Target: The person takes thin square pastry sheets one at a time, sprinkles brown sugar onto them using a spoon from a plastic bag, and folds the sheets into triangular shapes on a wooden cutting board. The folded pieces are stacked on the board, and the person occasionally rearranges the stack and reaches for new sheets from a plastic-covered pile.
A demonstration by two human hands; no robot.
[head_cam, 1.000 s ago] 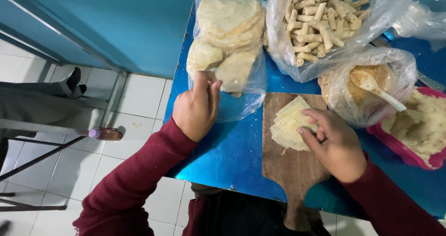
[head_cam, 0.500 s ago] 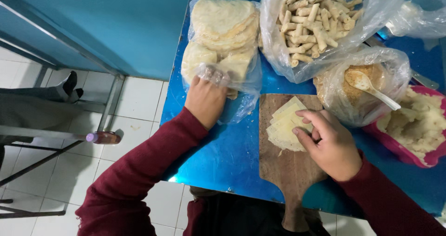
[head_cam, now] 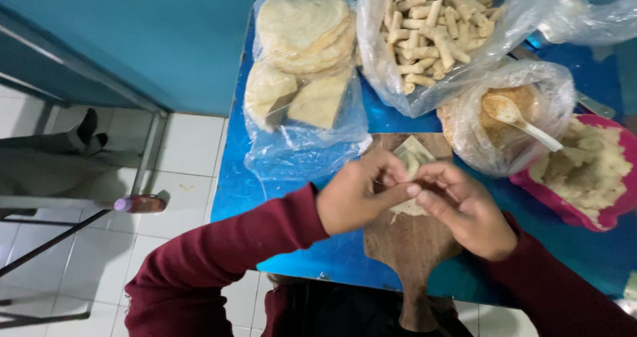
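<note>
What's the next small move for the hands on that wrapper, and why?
Probably peel one sheet free: both the left hand and right hand pinch the thin pale wrapper stack over the wooden board, fingertips meeting at its edge, none separated yet.

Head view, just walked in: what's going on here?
A person in maroon sleeves works at a blue table. The left hand and right hand meet over a wooden board, both handling pale wrappers stacked on it. Behind sit a bag of flatbreads, a bag of rolls, a bag with a spoon, and a pink tub of mash.
</note>
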